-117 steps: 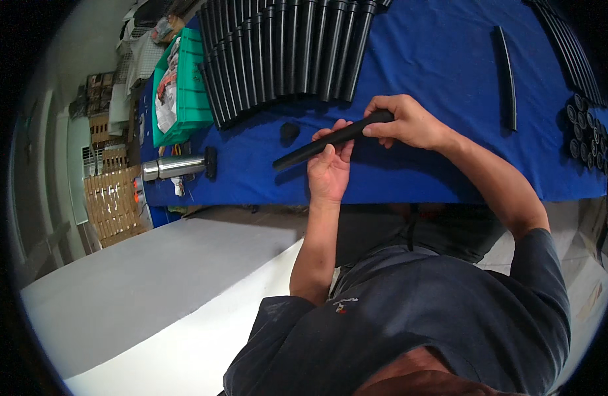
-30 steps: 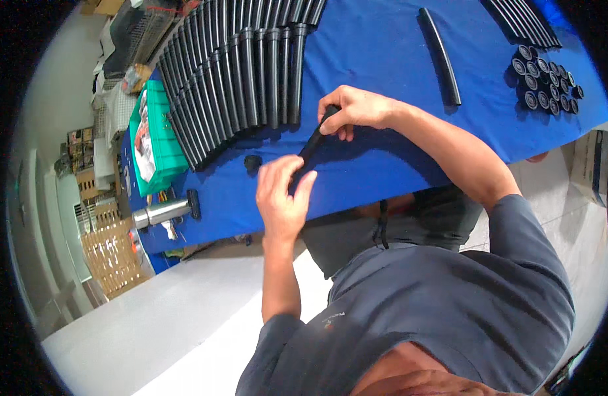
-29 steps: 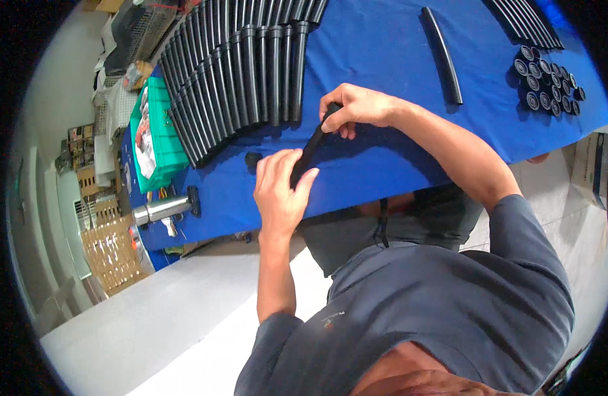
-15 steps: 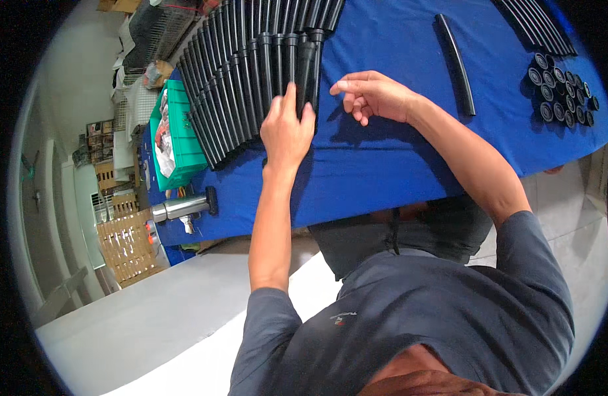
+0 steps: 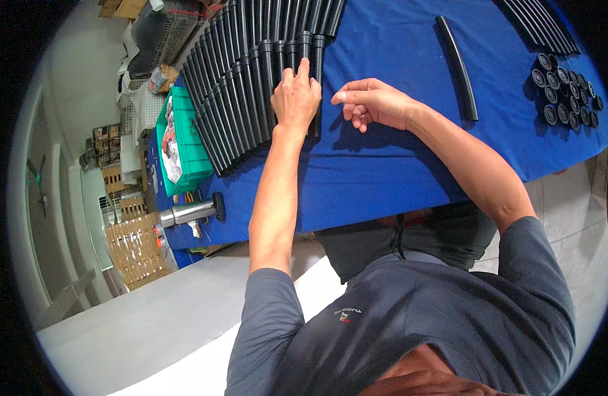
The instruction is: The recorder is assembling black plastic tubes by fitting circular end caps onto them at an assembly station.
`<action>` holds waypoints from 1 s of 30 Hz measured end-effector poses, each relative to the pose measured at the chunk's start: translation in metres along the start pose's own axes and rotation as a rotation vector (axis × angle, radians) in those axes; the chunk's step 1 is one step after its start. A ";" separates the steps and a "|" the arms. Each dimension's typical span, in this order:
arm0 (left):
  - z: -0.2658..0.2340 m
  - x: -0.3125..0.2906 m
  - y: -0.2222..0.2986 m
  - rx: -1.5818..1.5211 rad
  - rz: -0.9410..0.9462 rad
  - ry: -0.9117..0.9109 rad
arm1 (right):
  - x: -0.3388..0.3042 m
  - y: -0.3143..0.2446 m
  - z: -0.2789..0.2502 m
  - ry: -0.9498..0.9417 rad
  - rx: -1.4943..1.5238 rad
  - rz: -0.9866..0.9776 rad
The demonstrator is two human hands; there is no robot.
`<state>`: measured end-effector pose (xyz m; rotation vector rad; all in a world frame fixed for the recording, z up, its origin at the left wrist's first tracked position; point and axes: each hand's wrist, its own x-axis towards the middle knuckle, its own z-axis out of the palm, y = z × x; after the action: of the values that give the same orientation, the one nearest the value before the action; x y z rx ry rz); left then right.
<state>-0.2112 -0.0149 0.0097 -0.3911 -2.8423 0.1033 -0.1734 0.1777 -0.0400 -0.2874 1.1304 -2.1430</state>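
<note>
My left hand (image 5: 296, 99) is closed around the lower part of a black tube (image 5: 305, 43) near the right end of a packed row. Its index finger stretches along the tube, and the thumb lies on the right side. The tube's lower end is hidden beneath the hand. Many black tubes (image 5: 231, 105), each with a thicker collar, lie side by side in overlapping rows to the left. My right hand (image 5: 376, 104) hovers over the blue cloth (image 5: 383, 165), fingers loosely bent and apart, holding nothing.
A single black tube (image 5: 457, 69) lies right of centre. Thinner black rods (image 5: 538, 25) and several round black caps (image 5: 562, 92) sit at the far right. On the left are a teal bin (image 5: 192, 142) with plastic-wrapped contents and a silver cylinder with a black end (image 5: 192, 212).
My left hand has shifted slightly forward and right, and the tube under it now lies in line with its neighbours. My right hand has barely moved.
</note>
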 end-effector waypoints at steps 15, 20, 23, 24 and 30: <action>-0.035 -0.010 0.014 -0.053 0.040 0.134 | -0.002 0.007 0.000 -0.059 0.007 -0.002; -0.055 -0.002 0.066 -0.322 0.104 0.093 | -0.001 0.009 -0.004 -0.037 0.008 -0.028; -0.051 0.012 0.114 -0.616 0.203 0.002 | 0.011 0.029 -0.012 -0.088 0.080 -0.157; -0.049 0.021 0.133 -0.683 0.213 -0.083 | 0.017 0.037 -0.018 -0.142 0.186 -0.264; -0.002 0.063 0.216 -0.626 0.386 -0.478 | 0.020 0.034 -0.021 -0.199 -0.117 -0.281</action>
<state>-0.2140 0.2100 0.0043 -1.1797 -3.1569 -0.7280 -0.1823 0.1645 -0.0821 -0.7349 1.1555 -2.2301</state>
